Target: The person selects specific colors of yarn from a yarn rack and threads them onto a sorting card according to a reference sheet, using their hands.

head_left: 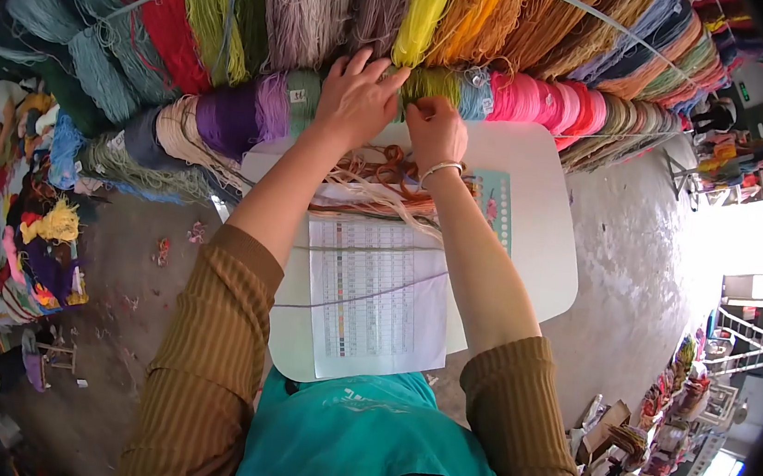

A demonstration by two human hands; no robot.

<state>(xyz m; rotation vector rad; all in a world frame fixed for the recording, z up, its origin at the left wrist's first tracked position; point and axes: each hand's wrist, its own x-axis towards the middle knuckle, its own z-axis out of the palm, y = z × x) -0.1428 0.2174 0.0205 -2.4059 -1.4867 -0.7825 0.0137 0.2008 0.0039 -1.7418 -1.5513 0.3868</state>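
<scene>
Yarn rack [238, 9]: hanks hang in colour rows beyond the table's far edge, within reach.
Table [542, 218]: white, carries the colour chart [375, 302] for matching.
Left hand [355, 98]: fingers spread on the green hank [430, 83].
Right hand [436, 132]: pinching its strands.

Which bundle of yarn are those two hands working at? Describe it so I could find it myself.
Start at the white table with the printed colour chart, then look to its far edge, where a row of yarn hanks hangs. The left hand and right hand meet at an olive-green hank. It hangs just below a bright yellow one, with pale blue and hot pink to its right.
</scene>
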